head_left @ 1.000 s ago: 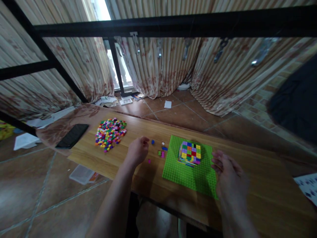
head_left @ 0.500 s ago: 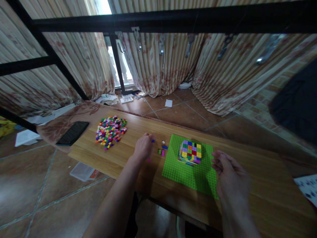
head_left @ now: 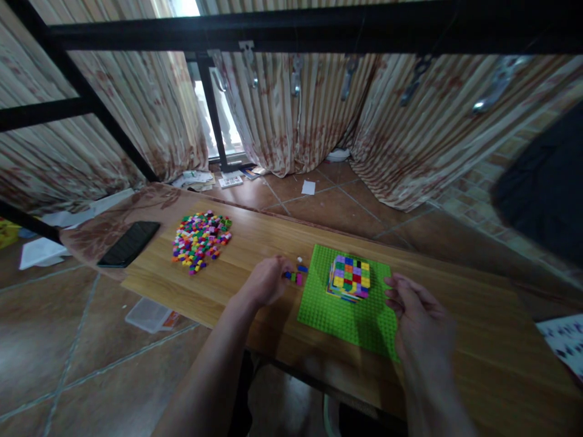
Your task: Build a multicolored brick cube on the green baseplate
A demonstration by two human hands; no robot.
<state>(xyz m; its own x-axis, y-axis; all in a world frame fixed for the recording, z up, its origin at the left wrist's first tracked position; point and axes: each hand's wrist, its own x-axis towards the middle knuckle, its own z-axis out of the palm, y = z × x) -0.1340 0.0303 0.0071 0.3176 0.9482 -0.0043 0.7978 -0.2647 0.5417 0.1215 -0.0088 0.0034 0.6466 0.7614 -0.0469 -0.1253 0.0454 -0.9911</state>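
My left hand [head_left: 269, 280] is over the wooden table, its fingers pinched at a small blue toy brick [head_left: 287, 275]. That brick lies beside a green brick [head_left: 294, 277] and a magenta brick [head_left: 299, 279]. Just beyond them are another blue brick [head_left: 302, 268] and a white one [head_left: 299, 259]. A multicoloured block of stacked bricks [head_left: 350, 279] stands on the green baseplate [head_left: 334, 328]. At the plate's right edge, my right hand [head_left: 416, 309] is curled with thumb and fingers together; whatever it may hold is hidden.
A heap of loose coloured bricks [head_left: 200, 240] lies on the left part of the wooden table [head_left: 246, 227]. Farther left rests a black phone-like slab [head_left: 130, 244]. A black metal bar [head_left: 291, 36] with hanging clips crosses above. A clear plastic box [head_left: 148, 314] sits on the floor.
My left hand has moved slightly nearer to me and rightward, and the blue brick at its fingertips has come beside the green one. The right hand stays nearly in place.
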